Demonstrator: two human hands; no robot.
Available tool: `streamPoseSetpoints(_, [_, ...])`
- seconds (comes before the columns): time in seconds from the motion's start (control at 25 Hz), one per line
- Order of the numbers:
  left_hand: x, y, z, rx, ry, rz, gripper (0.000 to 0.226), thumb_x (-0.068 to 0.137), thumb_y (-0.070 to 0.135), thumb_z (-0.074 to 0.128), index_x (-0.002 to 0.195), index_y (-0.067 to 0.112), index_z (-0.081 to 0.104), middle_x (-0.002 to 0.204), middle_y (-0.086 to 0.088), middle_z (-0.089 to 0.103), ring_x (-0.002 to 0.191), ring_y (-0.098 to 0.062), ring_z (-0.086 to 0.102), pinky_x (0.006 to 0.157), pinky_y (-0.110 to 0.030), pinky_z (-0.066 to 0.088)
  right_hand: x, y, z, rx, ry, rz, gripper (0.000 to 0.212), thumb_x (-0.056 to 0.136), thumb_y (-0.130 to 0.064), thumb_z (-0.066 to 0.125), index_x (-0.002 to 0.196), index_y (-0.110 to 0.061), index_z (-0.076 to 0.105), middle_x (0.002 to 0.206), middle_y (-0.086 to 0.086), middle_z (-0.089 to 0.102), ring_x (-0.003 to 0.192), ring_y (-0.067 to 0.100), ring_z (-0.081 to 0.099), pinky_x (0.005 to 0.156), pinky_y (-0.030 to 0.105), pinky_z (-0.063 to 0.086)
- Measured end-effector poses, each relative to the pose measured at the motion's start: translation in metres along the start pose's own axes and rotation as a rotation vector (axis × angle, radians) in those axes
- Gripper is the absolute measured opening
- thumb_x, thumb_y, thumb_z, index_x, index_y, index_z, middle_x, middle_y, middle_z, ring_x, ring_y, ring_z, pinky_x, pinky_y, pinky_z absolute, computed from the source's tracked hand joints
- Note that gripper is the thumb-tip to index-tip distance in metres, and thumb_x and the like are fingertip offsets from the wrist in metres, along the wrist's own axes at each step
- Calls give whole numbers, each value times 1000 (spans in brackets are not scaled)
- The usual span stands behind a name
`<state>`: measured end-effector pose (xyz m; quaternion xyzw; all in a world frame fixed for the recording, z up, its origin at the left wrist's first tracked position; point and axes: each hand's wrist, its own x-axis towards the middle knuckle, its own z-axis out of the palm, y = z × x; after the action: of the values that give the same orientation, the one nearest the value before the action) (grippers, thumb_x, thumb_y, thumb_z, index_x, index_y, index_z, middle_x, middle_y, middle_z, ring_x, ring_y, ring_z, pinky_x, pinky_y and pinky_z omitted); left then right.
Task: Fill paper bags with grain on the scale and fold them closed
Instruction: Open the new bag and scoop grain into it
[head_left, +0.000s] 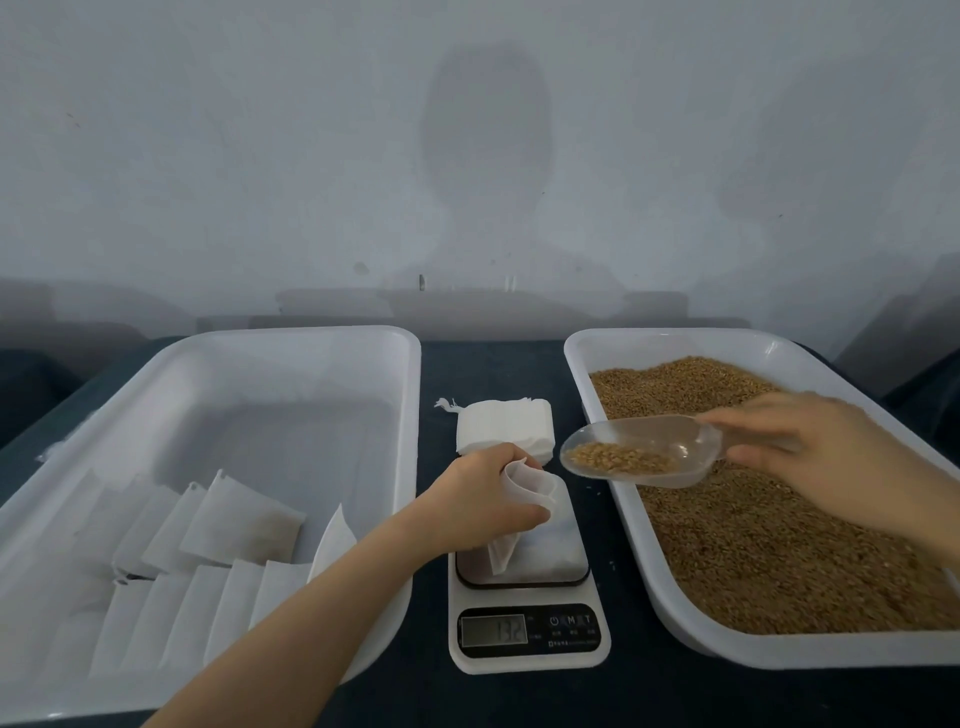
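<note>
The white tray on the left of the frame (311, 332) holds flat, closed bags (234, 514) in overlapping rows in its lower-left part. The matching tray on the right (574, 364) is filled with brown grain (753, 561). Both sit on a dark desk (493, 364) with a pale wall behind.

Between the trays, at lower centre, stands the scale (527, 660); its lit display shows blurred digits that look like 132. Just beyond it lies a stack of empty bags (501, 423), partly hidden by the left grip (483, 499). That forearm crosses the near corner of the left tray.

The left grip is curled round the paper bag (524, 486) over the scale's platform, pinching its mouth open. The bag's long axis runs nearly up and down in the frame, with the mouth at the top facing up and right and the lower end down at the platform.

The right grip (821, 447) grasps the handle of a clear scoop (639, 441), which carries a little grain in its bowl. The scoop lies left to right over the right tray's rim, its open end pointing left, near the bag's mouth but apart from it
</note>
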<state>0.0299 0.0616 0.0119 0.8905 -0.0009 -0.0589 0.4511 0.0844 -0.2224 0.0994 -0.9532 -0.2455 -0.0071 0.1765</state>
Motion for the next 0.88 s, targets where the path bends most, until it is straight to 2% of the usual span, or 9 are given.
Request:
streamPoseSetpoints(0.12, [-2, 2, 0, -1, -4, 9, 40, 78, 36, 70, 113, 34, 51, 100, 14, 58, 88, -8, 60, 72, -19, 53, 11, -14, 6, -52, 17, -32, 41, 85, -29, 62, 119, -49, 51, 104, -25, 55, 110, 9, 46, 107, 46, 29])
streamPoseSetpoints(0.24, [-2, 4, 0, 5, -7, 35, 39, 79, 32, 68, 115, 25, 57, 106, 6, 62, 92, -12, 63, 82, -30, 57, 18, -21, 12, -110, 29, -59, 39, 87, -33, 59, 121, -51, 50, 107, -27, 52, 117, 8, 38, 111, 41, 18])
streamPoseSetpoints(0.36, [-2, 5, -1, 13, -5, 44, 37, 79, 30, 67, 114, 21, 59, 104, 2, 63, 92, -15, 63, 82, -36, 56, 23, -26, 14, -166, 55, -105, 39, 86, -35, 59, 120, -51, 49, 107, -28, 49, 118, 7, 34, 109, 34, 11])
streamPoseSetpoints(0.52, [-2, 6, 0, 21, 5, 52, 34, 80, 31, 67, 112, 21, 60, 104, 4, 63, 93, -14, 63, 82, -30, 56, 25, -28, 15, -217, 116, -179, 36, 84, -34, 61, 118, -46, 56, 102, -25, 50, 113, 8, 34, 107, 31, 8])
streamPoseSetpoints(0.68, [-3, 7, 0, 9, -11, 52, 40, 80, 32, 70, 116, 25, 57, 105, 11, 61, 94, -8, 61, 84, -26, 55, 25, -37, 11, -310, 77, -218, 37, 87, -39, 55, 121, -53, 48, 108, -27, 49, 113, 5, 25, 101, 27, 4])
streamPoseSetpoints(0.88, [-3, 9, 0, 13, -11, 28, 46, 78, 37, 71, 119, 32, 50, 105, 16, 56, 94, -4, 59, 85, -25, 55, 32, -56, 4, -488, 113, -344, 37, 91, -33, 54, 125, -47, 53, 115, -17, 55, 118, 12, 33, 109, 37, -6])
